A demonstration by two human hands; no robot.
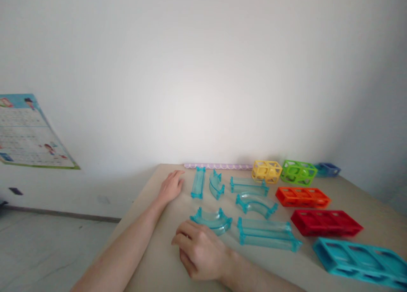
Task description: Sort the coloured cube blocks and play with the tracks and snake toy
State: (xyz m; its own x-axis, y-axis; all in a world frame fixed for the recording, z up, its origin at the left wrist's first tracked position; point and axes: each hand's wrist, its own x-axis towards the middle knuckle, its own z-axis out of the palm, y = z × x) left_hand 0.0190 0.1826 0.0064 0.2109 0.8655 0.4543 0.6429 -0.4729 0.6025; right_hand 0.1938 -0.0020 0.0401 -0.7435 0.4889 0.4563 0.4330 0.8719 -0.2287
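My left hand [171,187] rests on the table near its left edge, fingers stretched forward and holding nothing. To its right stand a straight clear-blue track piece [198,182] and a small curved track piece [216,186]. My right hand [202,250] is at the front of the table, its fingers loosely curled and apart from the thumb, with nothing seen in them. Just beyond it lies a curved clear-blue track piece [213,222]; I cannot tell if the hand touches it. A wide straight track piece [267,233] lies to its right.
Another curved track [257,205] and straight track [249,187] lie mid-table. Frame blocks in yellow [266,171], green [299,172], orange [302,197], red [326,223] and turquoise [362,260] line the right. A purple patterned strip [219,166] runs along the wall.
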